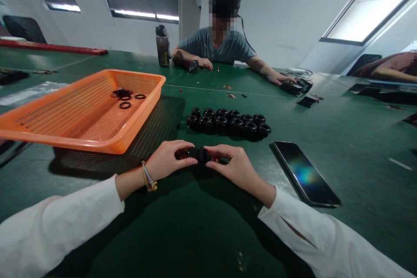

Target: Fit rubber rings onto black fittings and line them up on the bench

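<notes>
Both hands meet low over the green table (202, 226), each pinching 1 end of a small black part (197, 154): the left hand (169, 160) grips it between thumb and fingers from the left, the right hand (231, 166) from the right. Just beyond the black part sits a cluster of black round fittings (228, 123) in 2 rows. Right of the black part lies a dark phone (304, 173), face up and flat. Left of and beyond the black part stands an orange mesh tray (81, 117) holding a few black rings (125, 96). Far beyond the black part, a co-worker (221, 43) sits across the table with both hands on it, a dark bottle (163, 47) beside them.
</notes>
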`<state>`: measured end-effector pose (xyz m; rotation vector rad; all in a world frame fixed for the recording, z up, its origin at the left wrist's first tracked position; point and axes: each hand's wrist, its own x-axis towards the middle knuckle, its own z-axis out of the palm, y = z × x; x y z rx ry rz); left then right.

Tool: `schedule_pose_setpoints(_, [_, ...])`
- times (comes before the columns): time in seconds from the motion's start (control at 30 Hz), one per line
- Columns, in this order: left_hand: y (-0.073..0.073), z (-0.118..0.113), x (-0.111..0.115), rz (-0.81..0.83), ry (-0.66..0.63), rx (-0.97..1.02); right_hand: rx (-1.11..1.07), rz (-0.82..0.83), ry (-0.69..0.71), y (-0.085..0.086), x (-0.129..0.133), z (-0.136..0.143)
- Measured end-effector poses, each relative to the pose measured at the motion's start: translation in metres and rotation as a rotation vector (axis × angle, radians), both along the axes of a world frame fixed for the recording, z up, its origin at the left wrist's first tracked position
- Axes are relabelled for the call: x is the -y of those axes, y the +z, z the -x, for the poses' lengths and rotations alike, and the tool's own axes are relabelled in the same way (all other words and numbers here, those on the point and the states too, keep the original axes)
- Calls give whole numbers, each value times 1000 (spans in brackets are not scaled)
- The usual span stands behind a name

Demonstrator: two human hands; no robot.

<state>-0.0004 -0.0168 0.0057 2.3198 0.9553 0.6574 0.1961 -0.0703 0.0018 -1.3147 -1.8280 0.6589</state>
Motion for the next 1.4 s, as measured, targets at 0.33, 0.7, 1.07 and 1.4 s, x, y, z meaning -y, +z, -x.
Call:
schedule_pose_setpoints(0.33, [-1, -1, -3, 2, 48, -7, -35, -44, -50, -3, -4, 1])
schedule_pose_setpoints(0.7, [-2, -2, -3, 14, 54, 11, -32, -43, -28, -3, -7, -1])
schedule_pose_setpoints(1.07, [-3, -5, -2, 115, 73, 54, -2, -20, -38, 0, -7, -1])
schedule_pose_setpoints(1.4, [-6, -6, -3, 147, 87, 58, -14, -23, -35, -6, -8, -2])
